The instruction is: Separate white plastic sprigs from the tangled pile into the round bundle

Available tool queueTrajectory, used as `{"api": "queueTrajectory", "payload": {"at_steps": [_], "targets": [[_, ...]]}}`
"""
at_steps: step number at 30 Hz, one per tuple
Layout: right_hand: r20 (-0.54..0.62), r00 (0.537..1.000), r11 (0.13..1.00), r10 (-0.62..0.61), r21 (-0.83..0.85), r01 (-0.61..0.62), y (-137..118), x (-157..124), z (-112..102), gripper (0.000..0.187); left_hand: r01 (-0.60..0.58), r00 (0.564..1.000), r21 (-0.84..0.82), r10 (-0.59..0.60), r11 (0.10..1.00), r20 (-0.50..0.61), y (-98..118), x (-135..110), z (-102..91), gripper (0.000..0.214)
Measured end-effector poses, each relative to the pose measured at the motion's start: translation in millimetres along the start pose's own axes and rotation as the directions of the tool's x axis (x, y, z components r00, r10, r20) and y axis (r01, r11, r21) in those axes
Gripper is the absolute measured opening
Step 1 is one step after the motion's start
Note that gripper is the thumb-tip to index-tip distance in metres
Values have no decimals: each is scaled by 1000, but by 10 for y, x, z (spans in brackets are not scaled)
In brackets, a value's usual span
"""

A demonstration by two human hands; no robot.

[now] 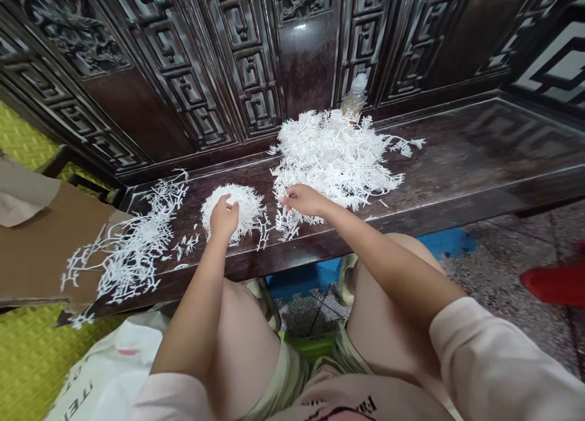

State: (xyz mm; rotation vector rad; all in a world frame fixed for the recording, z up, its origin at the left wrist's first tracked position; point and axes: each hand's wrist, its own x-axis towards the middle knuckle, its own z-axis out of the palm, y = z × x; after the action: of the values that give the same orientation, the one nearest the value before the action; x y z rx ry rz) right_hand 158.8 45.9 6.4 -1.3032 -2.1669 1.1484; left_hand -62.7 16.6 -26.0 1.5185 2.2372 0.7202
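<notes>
My left hand (223, 218) rests on a small round heap of short white plastic sprigs (247, 203), thumb and fingertips apart. To its right, my right hand (305, 200) is closed in a pinch at the near left edge of a large pile of white plastic sprigs (333, 153). A thin white branched piece (287, 226) hangs at those fingertips, with a small spot of pink beside it. Between the two heaps lies a loose white branched strip (264, 229). Bare white branching stems (141, 244) form a tangle at the left.
The piles lie on a dark carved wooden bench (457, 165) with a lattice back. A clear bottle (356, 95) stands behind the large pile. Cardboard (59, 244) lies at the left, above a white printed bag (119, 372). Something red (555, 284) is on the right floor.
</notes>
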Motion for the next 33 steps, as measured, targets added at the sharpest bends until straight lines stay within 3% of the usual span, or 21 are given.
{"api": "queueTrajectory", "payload": {"at_steps": [2, 5, 10, 12, 18, 22, 26, 33], "targets": [[-20, 1000, 1000, -20, 12, 20, 3, 13, 16, 28, -140, 983, -206, 161, 969, 90, 173, -130, 15, 38], [-54, 998, 998, -35, 41, 37, 20, 42, 42, 29, -256, 906, -399, 363, 880, 219, 407, -323, 65, 34], [-137, 990, 997, -37, 68, 47, 36, 72, 53, 28, -170, 778, -517, 437, 839, 453, 563, -435, 135, 40], [-147, 989, 998, -35, 47, 43, 41, 76, 49, 28, -123, 752, -551, 439, 826, 491, 562, -423, 145, 39], [-195, 977, 993, -84, -102, 65, 64, 89, 47, 28, -127, 781, -550, 425, 826, 458, 561, -423, 170, 38], [-264, 963, 986, -47, -164, 3, 56, 94, 50, 25, -218, 816, -503, 439, 836, 376, 619, -465, 184, 38], [-354, 935, 973, -10, -218, -73, 40, 94, 79, 24, -320, 807, -470, 496, 823, 319, 663, -475, 201, 38], [-411, 911, 950, -1, -286, -128, 33, 98, 151, 23, -365, 791, -466, 532, 806, 301, 676, -479, 240, 38]]}}
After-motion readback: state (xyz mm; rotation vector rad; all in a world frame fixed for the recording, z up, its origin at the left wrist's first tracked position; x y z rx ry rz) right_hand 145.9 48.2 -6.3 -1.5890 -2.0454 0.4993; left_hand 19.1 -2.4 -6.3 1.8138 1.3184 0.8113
